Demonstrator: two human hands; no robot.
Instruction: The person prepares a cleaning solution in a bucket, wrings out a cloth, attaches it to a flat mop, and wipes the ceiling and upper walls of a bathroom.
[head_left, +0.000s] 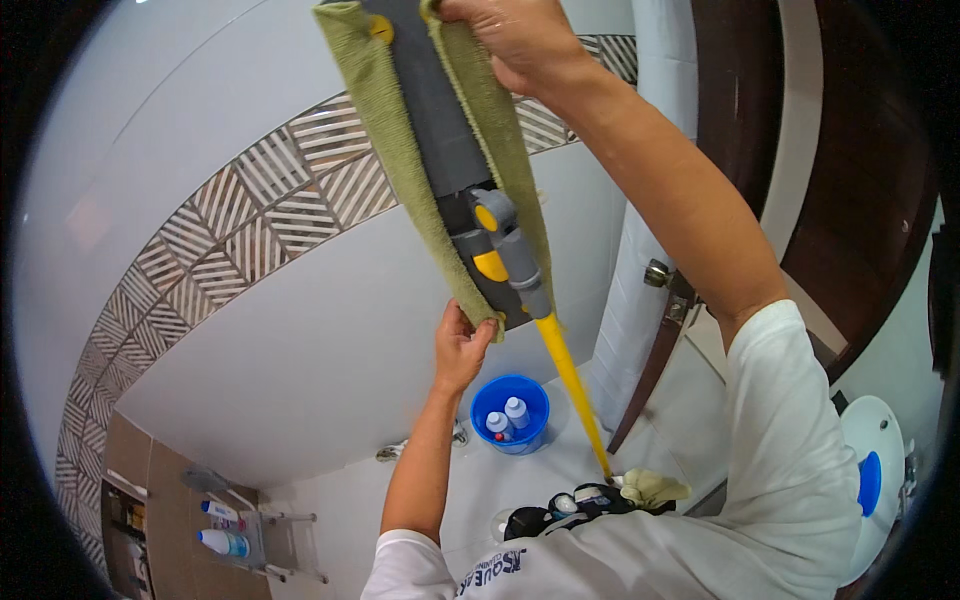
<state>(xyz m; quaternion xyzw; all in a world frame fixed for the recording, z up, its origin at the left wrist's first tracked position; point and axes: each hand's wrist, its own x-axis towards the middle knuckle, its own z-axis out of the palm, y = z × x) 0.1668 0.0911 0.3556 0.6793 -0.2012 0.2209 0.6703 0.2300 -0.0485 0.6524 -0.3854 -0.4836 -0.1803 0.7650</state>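
Observation:
A flat mop head (435, 112) of dark grey plastic is raised before me, with a green cloth pad (390, 142) folded around its long edges. My left hand (461, 349) pinches the pad's lower corner between thumb and fingers. At the upper end my right hand (517, 37) grips the pad's other edge. From the grey swivel joint (506, 225) a yellow mop handle (574, 382) runs down towards my waist, where its end meets a pouch belt (581, 506) and a pale yellow cloth (654, 487).
A blue bucket (510, 446) holding white bottles stands on the tiled floor. Bottles rest on a small stool (259, 536) at lower left. A dark wooden door with a metal knob (657, 274), a white curtain (626, 285) and a white sink (874, 420) are at the right.

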